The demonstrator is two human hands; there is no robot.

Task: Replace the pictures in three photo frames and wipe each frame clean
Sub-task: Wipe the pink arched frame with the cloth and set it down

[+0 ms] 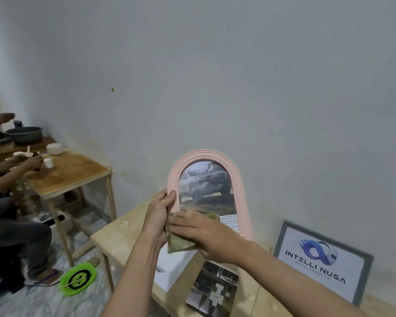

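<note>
- Head view: pink arched frame holds a car picture.
- Left hand grips its edge; right hand presses flat on a green cloth, which hides the frame's lower corner.

Arched frame stands upright above the near table, before the wall. Left hand grips its left edge; right hand lies flat on a cloth pressed against the frame's lower front. To the right, a rectangular frame leans against the wall, resting on the same table. Below the hands, 1 loose picture lies flat on the table, with a white frame just left of it. Farther left stands a second table bearing a bowl and small cup; behind it, a pan. A seated person's arm reaches over it. A fan lies on the floor between the 2 tables.
</note>
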